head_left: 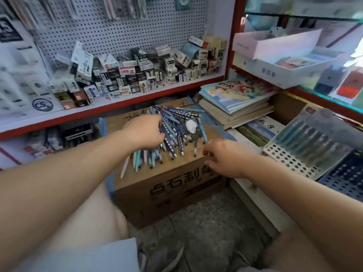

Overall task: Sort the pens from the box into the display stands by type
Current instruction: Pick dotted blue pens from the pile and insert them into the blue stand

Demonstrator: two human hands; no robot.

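Reaching over the cardboard box (167,193), I have my left hand (144,132) on the left side of the pile of pens (176,130) heaped on the box's top. Its fingers curl down among them; whether they grip any I cannot tell. My right hand (222,158), well apart, hovers at the top's right front corner, loosely bent, holding nothing. A white perforated stand (284,160) sits right of the box.
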